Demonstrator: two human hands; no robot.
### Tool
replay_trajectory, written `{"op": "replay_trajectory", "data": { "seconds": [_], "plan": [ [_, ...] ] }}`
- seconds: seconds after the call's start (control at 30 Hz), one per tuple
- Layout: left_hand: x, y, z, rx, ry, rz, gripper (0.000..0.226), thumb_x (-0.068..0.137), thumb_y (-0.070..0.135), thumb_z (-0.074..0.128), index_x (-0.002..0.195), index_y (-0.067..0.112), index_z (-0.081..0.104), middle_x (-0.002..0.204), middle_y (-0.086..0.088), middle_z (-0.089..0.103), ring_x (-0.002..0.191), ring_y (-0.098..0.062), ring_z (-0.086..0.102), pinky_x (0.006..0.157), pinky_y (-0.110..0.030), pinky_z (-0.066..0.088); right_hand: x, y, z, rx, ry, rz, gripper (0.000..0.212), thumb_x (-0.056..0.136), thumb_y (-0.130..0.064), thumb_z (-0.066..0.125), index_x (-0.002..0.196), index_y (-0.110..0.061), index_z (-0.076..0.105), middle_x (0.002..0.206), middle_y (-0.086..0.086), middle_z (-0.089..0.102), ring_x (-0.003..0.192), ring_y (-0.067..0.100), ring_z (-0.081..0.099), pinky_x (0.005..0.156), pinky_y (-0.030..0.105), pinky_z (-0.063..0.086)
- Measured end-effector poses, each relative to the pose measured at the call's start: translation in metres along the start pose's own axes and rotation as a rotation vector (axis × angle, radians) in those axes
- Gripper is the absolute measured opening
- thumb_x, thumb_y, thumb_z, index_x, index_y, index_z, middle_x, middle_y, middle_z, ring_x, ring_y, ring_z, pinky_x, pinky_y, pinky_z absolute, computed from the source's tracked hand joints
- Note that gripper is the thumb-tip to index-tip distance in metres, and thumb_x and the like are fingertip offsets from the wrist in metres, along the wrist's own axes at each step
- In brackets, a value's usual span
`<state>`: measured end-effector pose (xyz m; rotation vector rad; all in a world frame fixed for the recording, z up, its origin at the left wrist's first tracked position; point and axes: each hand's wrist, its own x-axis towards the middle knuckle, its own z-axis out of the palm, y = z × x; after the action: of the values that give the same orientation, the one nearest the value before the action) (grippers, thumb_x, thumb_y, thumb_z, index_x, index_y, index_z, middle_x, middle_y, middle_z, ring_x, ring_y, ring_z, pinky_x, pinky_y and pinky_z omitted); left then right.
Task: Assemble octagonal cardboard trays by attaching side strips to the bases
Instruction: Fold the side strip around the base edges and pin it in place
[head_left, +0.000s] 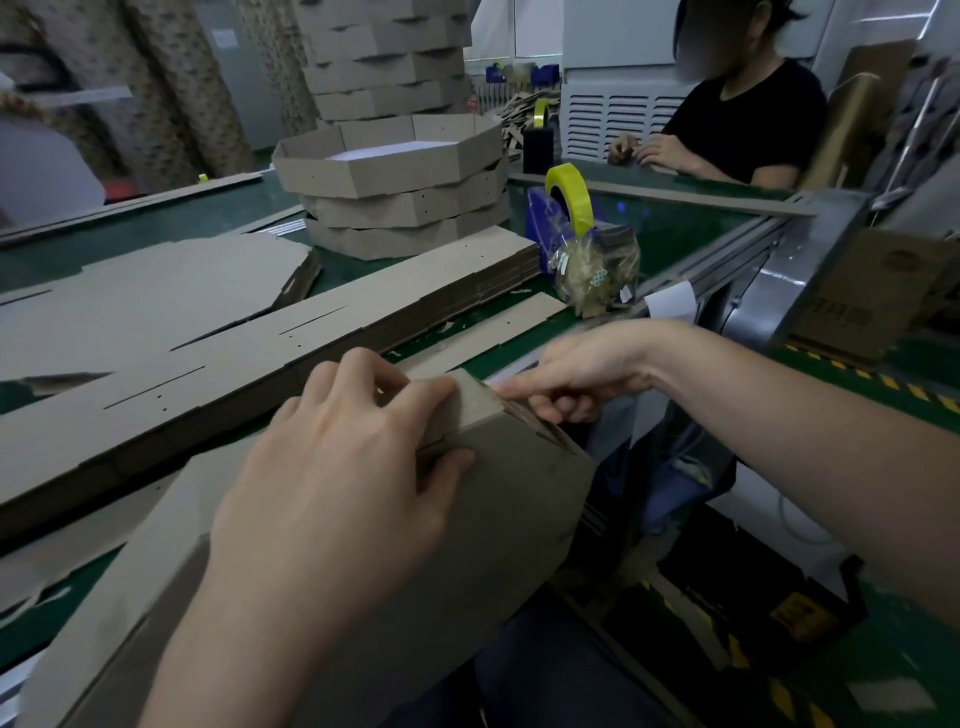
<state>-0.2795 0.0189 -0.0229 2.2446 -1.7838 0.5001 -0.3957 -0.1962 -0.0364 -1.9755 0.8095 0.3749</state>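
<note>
**Corner Joint: Hand Positions**

The left hand (337, 457) grips the upper corner of the tray (519, 499) at the near edge of the table (670, 234). The right hand (566, 384) touches the corner flaps with its index finger. Its other fingers are curled, and whether they grip cannot be told.

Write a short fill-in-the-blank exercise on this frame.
1. The tape roll on the blue dispenser is ____ in colour.
2. The stack of finished trays stands on a ____ table.
3. The left hand and right hand both touch an unfinished tray made of ____.
Missing words: yellow; green; cardboard.
</note>
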Motion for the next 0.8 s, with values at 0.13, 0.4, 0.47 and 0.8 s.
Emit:
{"op": "replay_trajectory", "data": {
  "seconds": [0.13,0.4,0.47,0.8],
  "plan": [
    [-0.001,-0.002,-0.002,0.041,0.003,0.008,0.047,0.076,0.049,0.055,0.112,0.022,0.066,0.095,-0.006,0.059,0.08,-0.029,0.059,0.058,-0.031,0.033,-0.003,0.002,0.008,0.094,0.386,-0.354,0.026,0.087,-0.042,0.065,0.083,-0.017,0.07,0.074,-0.005,0.063,0.068,0.01,0.056,0.066,0.024,0.047],
    [-0.001,0.007,-0.002,0.074,-0.017,-0.012,0.053,0.076,0.058,0.05,0.111,0.02,0.064,0.1,0.001,0.058,0.089,-0.023,0.058,0.064,-0.028,0.029,-0.001,-0.015,0.061,0.652,0.212,-0.604,0.024,0.097,-0.015,0.051,0.087,-0.006,0.07,0.081,0.007,0.071,0.074,0.015,0.066,0.075,0.025,0.051],
    [-0.001,0.007,-0.003,0.06,-0.01,-0.017,0.052,0.076,0.06,0.048,0.108,0.022,0.063,0.1,0.002,0.058,0.089,-0.021,0.058,0.064,-0.027,0.029,-0.002,-0.013,0.062,0.624,0.263,-0.645,0.024,0.099,-0.019,0.049,0.093,-0.01,0.07,0.087,0.011,0.072,0.08,0.02,0.068,0.078,0.032,0.051],
    [-0.024,-0.002,-0.031,-0.04,0.002,0.018,0.06,0.077,0.069,0.038,0.124,0.037,0.058,0.114,0.015,0.054,0.102,-0.013,0.053,0.069,-0.024,0.032,-0.049,-0.009,0.07,-0.12,0.402,-0.81,0.066,0.08,-0.026,0.077,0.138,-0.028,0.047,0.132,-0.005,0.056,0.124,0.001,0.05,0.102,0.015,0.038]
  ]
}}
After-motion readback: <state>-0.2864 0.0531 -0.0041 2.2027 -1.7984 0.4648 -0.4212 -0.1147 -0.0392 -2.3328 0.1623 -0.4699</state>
